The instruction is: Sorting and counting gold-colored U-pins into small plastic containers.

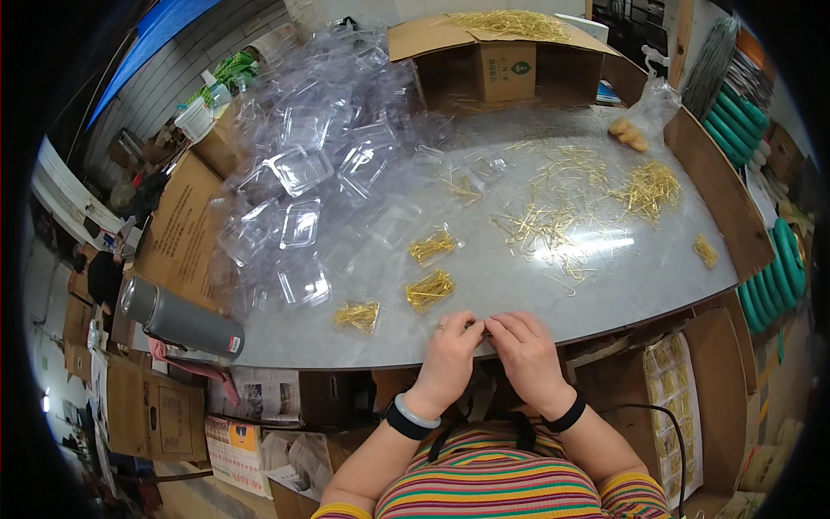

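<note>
- Head view: left hand [451, 343] and right hand [521, 343] are meeting fingertip to fingertip at the table [605, 285] near edge, pinching something small; contents hidden.
- Nearest bundle of gold pins [429, 290] is lying just beyond the left hand, long axis slanting up-right.

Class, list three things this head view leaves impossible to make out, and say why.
1. What the left hand and right hand pinch: too small, fingers cover it.
2. Inside of the cardboard box: shadowed.
3. Exact shape of the gold pins: too small in the head view.
</note>
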